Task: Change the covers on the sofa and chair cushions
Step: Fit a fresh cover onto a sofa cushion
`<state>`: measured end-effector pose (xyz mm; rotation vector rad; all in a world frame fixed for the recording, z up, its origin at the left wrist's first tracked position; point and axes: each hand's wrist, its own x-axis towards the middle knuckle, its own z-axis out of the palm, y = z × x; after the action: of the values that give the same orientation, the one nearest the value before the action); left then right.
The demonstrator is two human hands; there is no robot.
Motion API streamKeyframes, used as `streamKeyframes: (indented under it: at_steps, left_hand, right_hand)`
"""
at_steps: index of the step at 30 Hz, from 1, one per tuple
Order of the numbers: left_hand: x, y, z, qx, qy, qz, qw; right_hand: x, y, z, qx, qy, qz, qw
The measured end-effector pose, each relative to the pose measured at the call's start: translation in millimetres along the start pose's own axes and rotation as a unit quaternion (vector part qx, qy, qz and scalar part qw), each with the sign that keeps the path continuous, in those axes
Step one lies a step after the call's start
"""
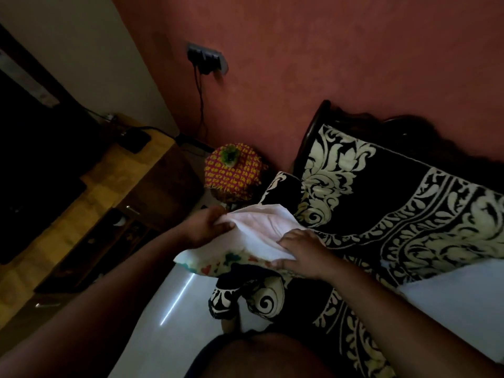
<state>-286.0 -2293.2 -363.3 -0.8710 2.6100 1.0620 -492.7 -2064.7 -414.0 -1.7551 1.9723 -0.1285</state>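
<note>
**Both hands on a pale cover at the sofa's front edge**

Bare forearms reach up from the bottom of the view toward the sofa [395, 203], whose black cloth carries a large cream scroll pattern. At the sofa's front left corner the person holds a white cushion cover [261, 227], its pale inner side facing up and a strip of multicoloured print showing along its lower edge. The left hand [207, 227] grips the cover's left end, fingers curled round a bunched fold of the fabric. The right hand [302, 252] lies on the cover's right side with its fingers bent over the lower edge and clamped on the cloth.

Below the cover, a loose fold of the sofa's black-and-cream cloth [245, 293] hangs off the front edge toward the pale floor [163, 323]. To the right, on the sofa seat, lies a plain white cushion [458, 304]. Left of the sofa, against the red wall [327, 50], stands a small stool [234, 173] draped in red-and-yellow print. Above the stool, a switch plate [207, 58] is fixed to that wall with a dark cable hanging from it. Farther left stands a wooden cabinet [114, 181].
</note>
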Motion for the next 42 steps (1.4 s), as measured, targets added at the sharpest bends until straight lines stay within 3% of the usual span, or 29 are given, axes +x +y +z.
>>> streamKeyframes:
  at_steps: [2,6,9,12,15,17,19,21,22,24,26,30,34,39,41,42]
  left_hand:
    - [6,-2,1,0.09,-0.031,0.018,0.995]
    - [10,-11,-4,0.239,-0.026,-0.023,0.97]
    - [8,-24,-3,0.273,0.016,-0.008,0.962]
    - [8,-31,0,0.296,0.013,0.038,0.954]
    - [7,-39,-3,0.313,0.034,0.083,0.946]
    - [0,-47,-2,0.246,0.054,0.105,0.962]
    - [-9,-49,-2,0.055,0.04,0.085,0.994]
    - [-14,-44,-5,-0.154,0.007,0.008,0.988]
    - [-14,-42,-8,-0.204,-0.004,-0.025,0.979]
    - [-13,-42,-14,-0.194,-0.034,-0.033,0.98]
    - [-11,-43,-20,-0.088,-0.058,-0.011,0.994]
    - [-12,-41,-31,0.064,-0.117,-0.029,0.991]
    - [-13,-49,-28,0.106,-0.101,-0.078,0.986]
    - [-14,-45,-42,-0.092,-0.027,-0.07,0.993]
    - [-13,-48,-50,-0.217,-0.022,-0.104,0.97]
    - [-12,-47,-49,-0.261,-0.055,-0.126,0.956]
  right_hand:
    - [-3,-3,0,0.018,-0.014,0.022,1.0]
    - [-12,2,-17,0.226,0.079,0.054,0.969]
    - [-20,6,-34,0.054,0.112,0.092,0.988]
    - [-18,7,-40,-0.117,0.073,0.143,0.98]
    - [-15,14,-34,-0.104,0.045,0.153,0.982]
    - [-16,23,-33,0.033,0.075,0.122,0.989]
    - [-16,32,-35,0.135,0.109,0.128,0.976]
    - [-16,34,-35,0.171,0.1,0.151,0.968]
    - [-16,34,-35,0.185,0.088,0.16,0.966]
    - [-13,31,-36,0.219,0.073,0.186,0.955]
    - [-10,29,-43,0.259,0.061,0.209,0.941]
    - [-16,24,-59,0.381,0.031,0.151,0.912]
    - [-16,27,-57,0.402,-0.018,0.178,0.898]
    - [1,29,-53,0.214,-0.05,0.213,0.952]
    - [9,29,-53,0.167,-0.012,0.221,0.961]
    - [12,30,-52,0.152,0.0,0.225,0.962]
